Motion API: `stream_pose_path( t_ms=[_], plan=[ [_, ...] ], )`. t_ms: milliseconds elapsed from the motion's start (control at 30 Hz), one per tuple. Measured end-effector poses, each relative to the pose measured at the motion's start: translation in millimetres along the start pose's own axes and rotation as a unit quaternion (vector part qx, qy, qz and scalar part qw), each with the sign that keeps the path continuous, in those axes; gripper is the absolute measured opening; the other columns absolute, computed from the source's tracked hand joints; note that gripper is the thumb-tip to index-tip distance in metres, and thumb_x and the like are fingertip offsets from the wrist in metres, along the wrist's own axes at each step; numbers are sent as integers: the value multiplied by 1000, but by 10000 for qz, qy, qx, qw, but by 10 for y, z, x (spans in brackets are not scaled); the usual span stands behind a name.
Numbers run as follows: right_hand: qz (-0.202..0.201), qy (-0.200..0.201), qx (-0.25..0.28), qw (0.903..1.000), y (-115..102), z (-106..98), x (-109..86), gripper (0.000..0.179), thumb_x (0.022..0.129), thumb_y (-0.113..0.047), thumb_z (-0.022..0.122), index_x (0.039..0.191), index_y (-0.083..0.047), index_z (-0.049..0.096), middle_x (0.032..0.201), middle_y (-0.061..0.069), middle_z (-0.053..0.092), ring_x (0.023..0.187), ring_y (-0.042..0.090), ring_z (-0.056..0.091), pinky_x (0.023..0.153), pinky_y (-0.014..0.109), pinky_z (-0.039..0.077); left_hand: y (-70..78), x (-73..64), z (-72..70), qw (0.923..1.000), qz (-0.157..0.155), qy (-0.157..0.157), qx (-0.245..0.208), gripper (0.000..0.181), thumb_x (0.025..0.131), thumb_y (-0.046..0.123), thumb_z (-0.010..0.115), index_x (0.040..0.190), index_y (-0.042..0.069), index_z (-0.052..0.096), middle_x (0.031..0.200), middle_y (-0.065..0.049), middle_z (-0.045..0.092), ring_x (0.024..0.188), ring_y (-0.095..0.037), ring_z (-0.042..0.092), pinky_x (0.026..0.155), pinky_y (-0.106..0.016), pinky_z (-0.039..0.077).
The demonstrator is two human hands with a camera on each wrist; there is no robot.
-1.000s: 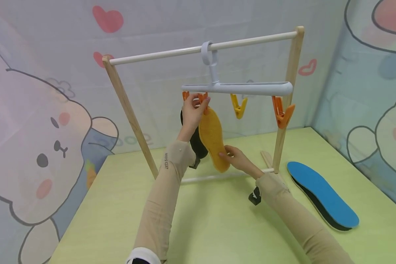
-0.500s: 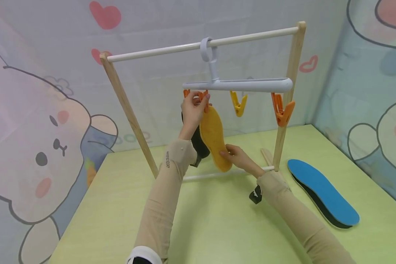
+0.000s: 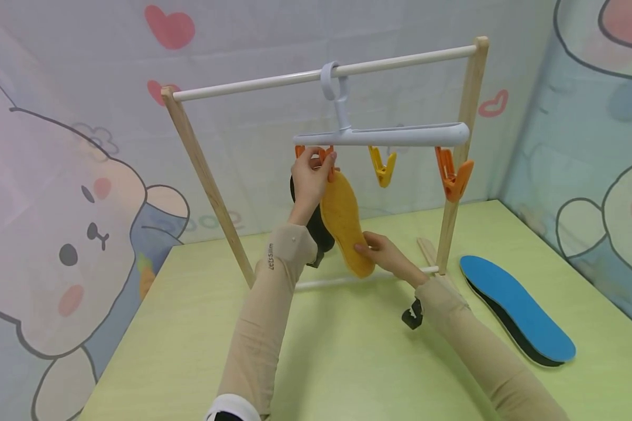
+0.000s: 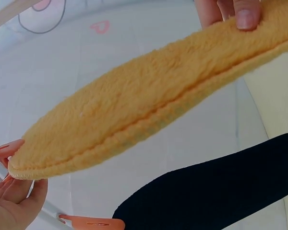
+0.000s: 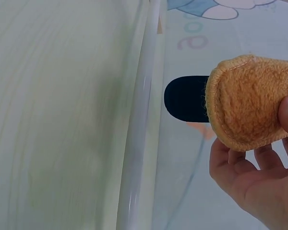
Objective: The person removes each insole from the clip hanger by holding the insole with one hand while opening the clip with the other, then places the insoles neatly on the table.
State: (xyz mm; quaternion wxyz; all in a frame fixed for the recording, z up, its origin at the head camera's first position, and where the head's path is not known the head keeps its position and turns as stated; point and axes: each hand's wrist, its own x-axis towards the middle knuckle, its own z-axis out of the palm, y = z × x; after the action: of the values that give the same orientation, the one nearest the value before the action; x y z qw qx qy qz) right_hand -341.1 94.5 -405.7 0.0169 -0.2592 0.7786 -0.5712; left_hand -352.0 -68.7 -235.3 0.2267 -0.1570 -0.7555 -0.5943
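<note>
Held the yellow insole (image 3: 342,210) low with the right hand (image 3: 388,254), pinching its orange clip (image 3: 330,166) (apparently mid-fastening) with the left hand (image 3: 308,180) below the left end of the hanger (image 3: 400,137). Had the dark insole (image 4: 206,189) already clipped behind, with the blue insole (image 3: 516,307) unhung near the right edge of the worktop (image 3: 347,356).

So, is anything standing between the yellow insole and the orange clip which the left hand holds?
Nothing visible does: the top end of the yellow insole meets the orange clip in the left hand. The black insole hangs behind, not between them.
</note>
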Motion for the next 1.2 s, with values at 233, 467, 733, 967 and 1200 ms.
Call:
stream_pose_path(
  t_ms=[233,467,733,967,1200],
  plan=[
    [210,-163,287,9992,11,-18,-47,35,89,-24,52,119,-5,51,113,19,57,101,23,56,85,39,49,32,-24,-2,9999,115,14,112,25,86,20,57,101,-1,55,89,-20,64,76,-27,65,69,-25,54],
    [320,-255,454,9981,31,-34,-89,37,89,-25,52,121,-5,50,109,14,58,91,9,59,80,34,51,4,-17,5,9993,324,81,153,23,86,19,57,97,-1,55,84,-20,64,72,-26,65,61,-21,52],
    [318,-307,442,9980,67,-56,-176,42,89,-24,53,125,-3,47,111,12,59,89,6,61,76,30,52,2,-6,-1,9988,358,122,301,22,86,20,57,95,0,56,82,-21,66,72,-27,66,58,-21,52],
    [197,-274,408,9986,39,-83,-232,43,89,-23,53,127,-5,46,114,18,57,91,7,61,77,33,52,-14,-9,-20,9987,383,113,303,24,87,21,56,97,0,56,85,-20,66,73,-25,66,62,-25,53],
    [262,-129,198,9994,61,-144,-279,35,88,-22,55,120,-7,50,113,20,57,100,22,60,80,36,52,-27,3,-21,9992,343,74,213,25,87,21,55,101,1,56,89,-19,66,76,-26,67,67,-27,54]
  ],
)
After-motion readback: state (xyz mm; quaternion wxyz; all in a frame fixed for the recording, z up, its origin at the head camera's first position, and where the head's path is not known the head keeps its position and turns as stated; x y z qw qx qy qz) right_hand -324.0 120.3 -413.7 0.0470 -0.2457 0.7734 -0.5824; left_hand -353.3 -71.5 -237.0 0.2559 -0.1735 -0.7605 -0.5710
